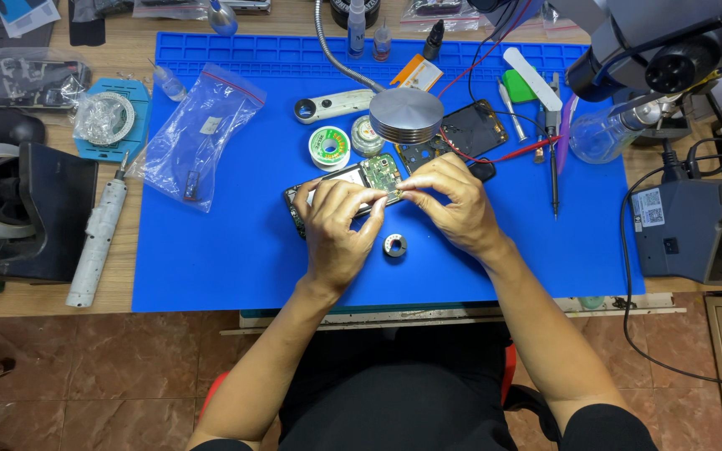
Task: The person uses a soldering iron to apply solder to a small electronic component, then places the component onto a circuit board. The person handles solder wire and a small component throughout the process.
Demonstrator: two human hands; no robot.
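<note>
**Inspector:** Describe your arms as seen from the head view.

**Operator:** Both are bare from wrist to above the elbow. You see no watch, band or ring on the left hand [338, 230] or the right hand [453, 203].

**Inspector:** Gloves?

**Operator:** None. Your fingers are uncovered, nails short.

**Inspector:** Sleeves?

**Operator:** Short and black. You see only their edges, one at the left upper arm along the bottom of the frame, one at the right upper arm in the lower right.

**Inspector:** Torso and lap?

**Operator:** Black clothing [394, 388] fills the space between your arms, plain, with soft folds. Whether it is shirt or trousers you cannot tell.
</note>
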